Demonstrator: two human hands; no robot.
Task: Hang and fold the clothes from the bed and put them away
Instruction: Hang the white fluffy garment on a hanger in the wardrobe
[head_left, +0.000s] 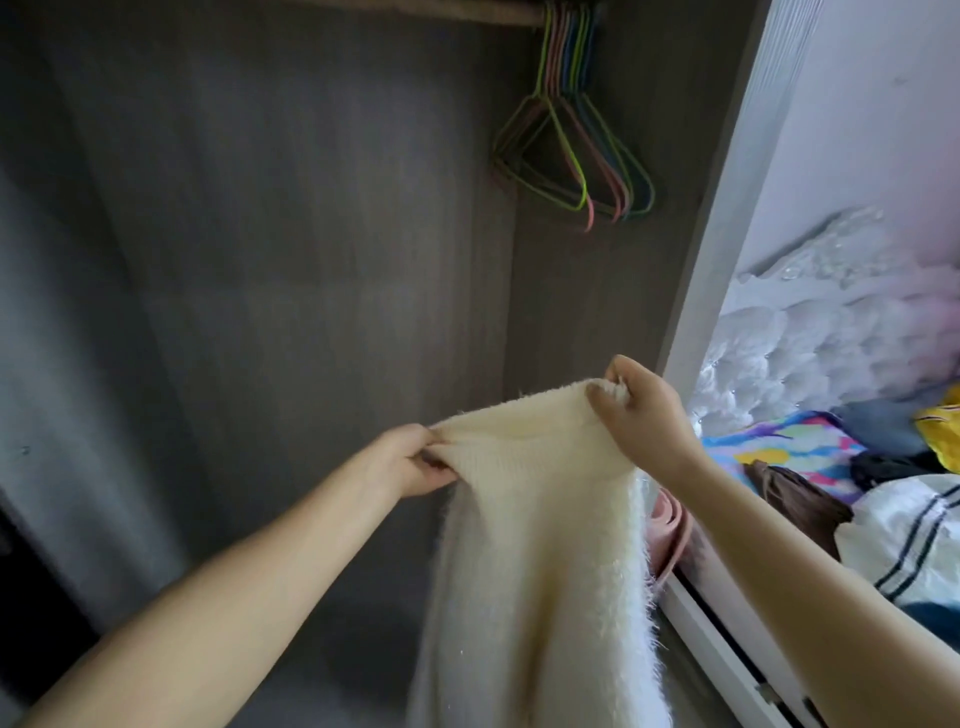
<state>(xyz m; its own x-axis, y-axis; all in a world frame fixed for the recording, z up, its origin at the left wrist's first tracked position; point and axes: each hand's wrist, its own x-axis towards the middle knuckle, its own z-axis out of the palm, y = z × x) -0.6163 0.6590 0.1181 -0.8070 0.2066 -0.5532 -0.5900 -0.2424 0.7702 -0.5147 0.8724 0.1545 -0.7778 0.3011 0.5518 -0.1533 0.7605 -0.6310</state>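
Note:
A fluffy cream sweater (540, 545) hangs in front of me inside an open wardrobe. My left hand (410, 460) pinches the left end of its ribbed edge. My right hand (644, 405) grips the right end, a little higher, so the edge is stretched between both hands. Several coloured wire hangers (576, 150) hang bunched on the wooden rail (415, 10) at the top, above and beyond the sweater. On the right lies the bed (779, 447) with more clothes heaped on it, among them a white garment with dark stripes (904, 535).
The wardrobe's grey back panel (285, 260) fills the left and middle. Its white side frame (727, 208) runs diagonally on the right. A pink item (670, 519) shows behind the sweater. A white tufted headboard (810, 332) stands behind the bed.

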